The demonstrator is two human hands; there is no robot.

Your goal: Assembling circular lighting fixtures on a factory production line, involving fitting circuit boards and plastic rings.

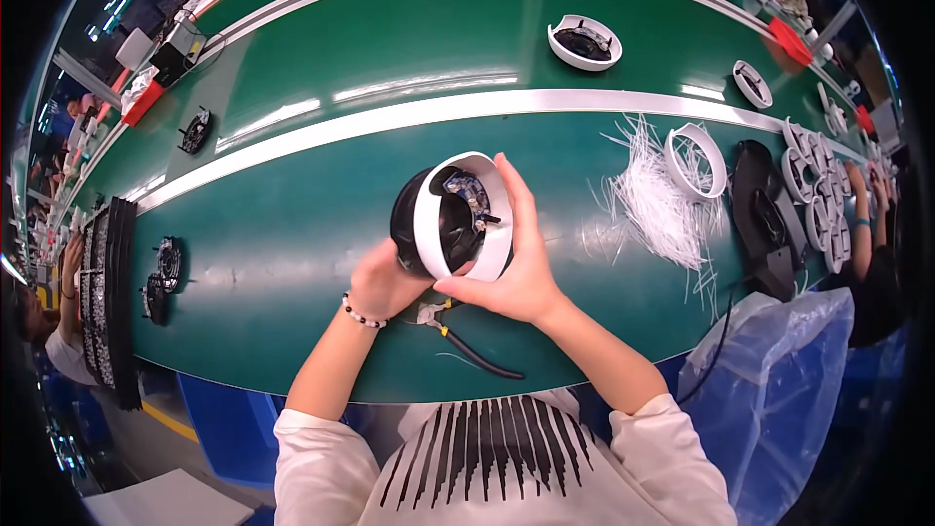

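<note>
Above the middle of the near table, my right hand [531, 278] is closed around a white ring-shaped shell [500, 242], thumb on the lower rim and fingers on the far right side. The shell surrounds part of a rounded black housing [406, 224], whose circuit board [467, 192] shows through the ring's opening. My left hand [378, 281], with a beaded bracelet at the wrist, grips the black housing from below and the left; some of its fingers are hidden behind it. Cutting pliers [477, 354] with dark handles lie on the table just below my hands.
A heap of white plastic ties [660, 200] lies right, with another white ring [695, 162] on it. Beyond are a black part [765, 219] and stacked white rings [818, 190]. Black stacked trays [105, 297] stand left. A white-and-black assembly [584, 43] sits on the far green belt.
</note>
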